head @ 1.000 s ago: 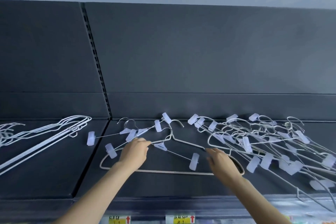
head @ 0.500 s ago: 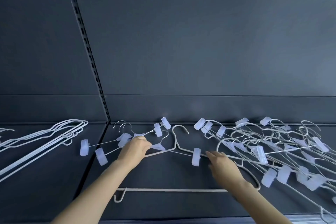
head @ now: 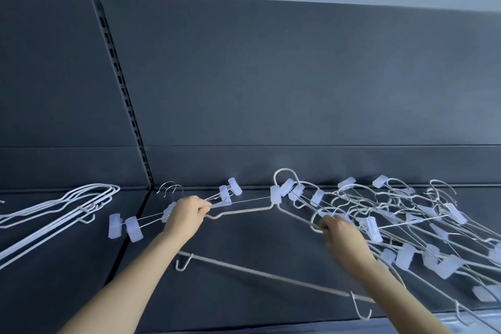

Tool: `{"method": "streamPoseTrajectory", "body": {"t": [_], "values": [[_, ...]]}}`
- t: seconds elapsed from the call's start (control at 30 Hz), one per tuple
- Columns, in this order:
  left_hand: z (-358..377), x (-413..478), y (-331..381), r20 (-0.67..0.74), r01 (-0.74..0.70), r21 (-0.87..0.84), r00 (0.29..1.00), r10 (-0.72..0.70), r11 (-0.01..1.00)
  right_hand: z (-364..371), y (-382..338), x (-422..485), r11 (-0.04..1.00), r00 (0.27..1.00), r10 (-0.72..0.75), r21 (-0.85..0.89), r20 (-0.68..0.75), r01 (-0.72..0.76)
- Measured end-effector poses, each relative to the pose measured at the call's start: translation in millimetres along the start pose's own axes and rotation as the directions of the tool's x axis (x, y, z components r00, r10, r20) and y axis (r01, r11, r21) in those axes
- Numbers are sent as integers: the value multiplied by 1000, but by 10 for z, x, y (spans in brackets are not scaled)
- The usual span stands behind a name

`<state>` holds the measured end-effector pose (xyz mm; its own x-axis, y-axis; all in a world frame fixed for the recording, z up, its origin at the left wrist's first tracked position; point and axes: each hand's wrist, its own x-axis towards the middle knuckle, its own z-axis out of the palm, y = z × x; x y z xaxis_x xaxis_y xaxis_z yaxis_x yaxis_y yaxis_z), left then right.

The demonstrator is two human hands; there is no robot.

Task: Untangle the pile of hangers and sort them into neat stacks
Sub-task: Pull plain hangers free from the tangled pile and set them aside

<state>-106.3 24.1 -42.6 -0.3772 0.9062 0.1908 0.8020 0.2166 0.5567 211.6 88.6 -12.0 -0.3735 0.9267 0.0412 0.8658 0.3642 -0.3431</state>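
- While the left hand (head: 187, 214) and right hand (head: 340, 232) curl their fingers round the white hanger (head: 244, 211) mid-frame, its hook looks snagged in the tangled pile (head: 412, 222) at right.
- A hard pull could drag that pile off the shelf (head: 257, 241).
- The left grip may also trap the clip hangers (head: 134, 228) beside it.

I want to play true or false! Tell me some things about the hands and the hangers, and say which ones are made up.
1. The left hand and the right hand both hold the big white hanger. True.
2. The tangled pile lies left of both hands. False: it lies on the right.
3. The hanger clips are bright red. False: they are pale whitish.
4. A stack of plain white hangers lies at the far left. True.
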Motion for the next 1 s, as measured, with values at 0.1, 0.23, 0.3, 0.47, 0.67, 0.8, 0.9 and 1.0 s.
{"method": "streamPoseTrajectory", "body": {"t": [0.1,0.23,0.3,0.47,0.67,0.8,0.9,1.0], "values": [[-38,-26,64,-12,29,-46,1000,-29,999,-256,187,-75,997,999,38,63,-27,-37],[-67,-74,227,-9,118,-19,993,-118,993,-528,473,-225,987,994,59,155,-92,-44],[-64,-114,319,110,146,72,982,-154,987,-613,580,-285,978,992,83,199,-96,-63],[6,-182,591,238,112,127,961,-140,985,-639,706,-341,967,986,59,255,-156,-17],[-18,-443,1108,114,-92,-120,988,106,988,-608,643,-355,932,969,3,353,-247,87],[-117,-673,1177,62,-143,-130,986,152,981,-610,517,-352,916,969,-19,385,-248,116],[-245,-838,1081,-24,-99,-167,995,97,981,-548,379,-341,904,973,-57,401,-225,146],[-394,-1029,885,-123,-65,-116,991,51,991,-426,158,-322,871,973,-101,453,-209,187]]}}
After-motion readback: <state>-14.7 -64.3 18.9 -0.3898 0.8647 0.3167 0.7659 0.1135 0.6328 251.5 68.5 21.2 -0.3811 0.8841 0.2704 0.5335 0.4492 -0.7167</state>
